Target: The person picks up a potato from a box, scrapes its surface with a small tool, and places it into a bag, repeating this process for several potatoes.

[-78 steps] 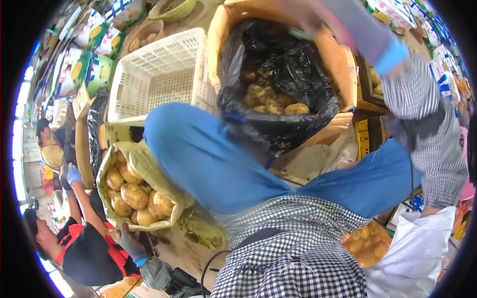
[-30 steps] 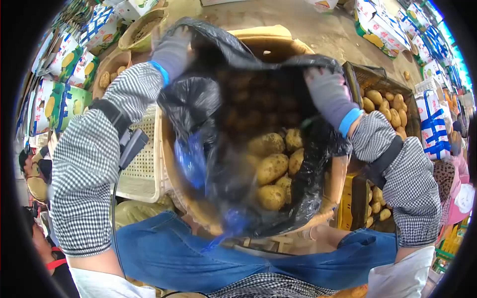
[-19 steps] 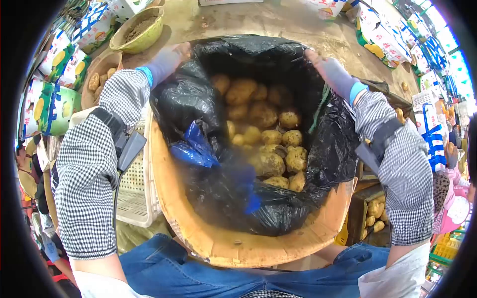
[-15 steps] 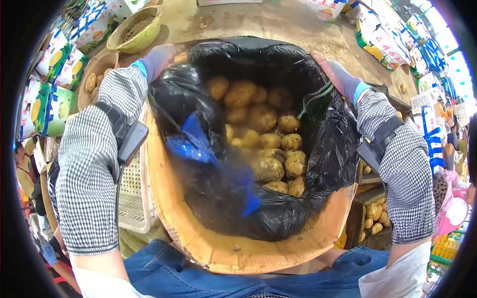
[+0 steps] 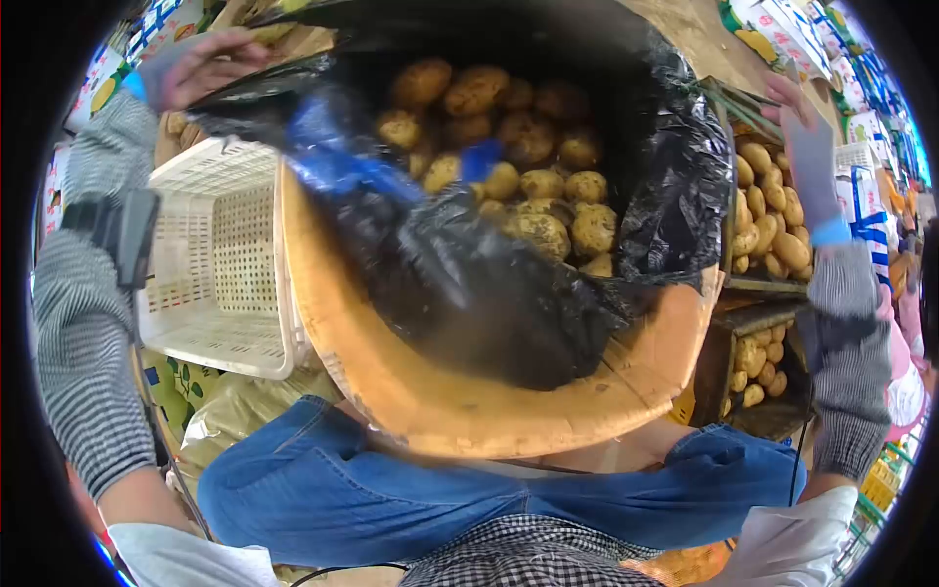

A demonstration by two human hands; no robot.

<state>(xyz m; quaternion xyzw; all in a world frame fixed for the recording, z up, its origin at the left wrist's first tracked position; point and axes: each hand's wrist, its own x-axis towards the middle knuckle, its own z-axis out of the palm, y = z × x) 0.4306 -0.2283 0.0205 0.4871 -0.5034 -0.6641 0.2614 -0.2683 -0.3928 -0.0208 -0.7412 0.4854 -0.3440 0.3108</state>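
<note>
A cardboard box lined with a black plastic bag stands before my knees. Dirty potatoes lie inside, partly covered by a blurred front fold with blue plastic on it. At the upper left, my left hand has curled, slightly blurred fingers at the bag's edge, drawn out past the box's side. My right hand, off the box's right side, has its fingers closed at the end of a green string that runs from the bag's rim.
A white plastic basket stands left of the box. On the right are a crate of potatoes and a lower wooden crate holding more. Printed cartons line the upper right. A person in pink is at the right edge.
Both hands have left the box's far rim and spread outward, drawing the bag's left edge and green string out. My view has shifted, showing more of the basket and side crates.
</note>
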